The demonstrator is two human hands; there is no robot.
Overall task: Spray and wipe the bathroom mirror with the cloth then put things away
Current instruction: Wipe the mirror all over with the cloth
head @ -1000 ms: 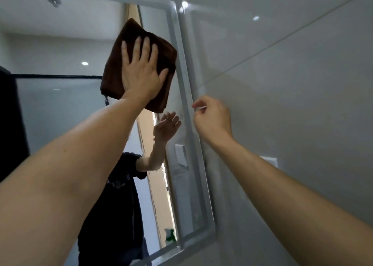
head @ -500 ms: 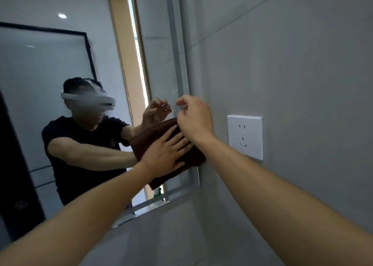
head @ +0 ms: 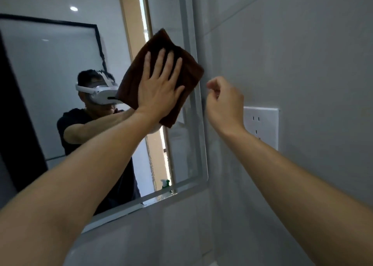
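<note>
I see pale grey tiled wall point(head: 292, 54) with a white socket plate point(head: 266, 124) — dim light; reflected behind, one ceiling spotlight point(head: 73, 8), a black-framed glass screen point(head: 50, 64), a beige door frame point(head: 131, 23).

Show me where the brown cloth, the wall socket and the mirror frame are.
brown cloth point(head: 187, 72), head view, bare right part beside the fingers.
wall socket point(head: 264, 124), head view, white faceplate.
mirror frame point(head: 201, 144), head view, right-hand edge strip.

Dim, grey indoor light; soft focus.
Ceiling lamp point(head: 73, 8) glints in the mirror point(head: 60, 68) (small glare); bright strip beside it; forearms stretched by wide-angle lens; slight blur.
</note>
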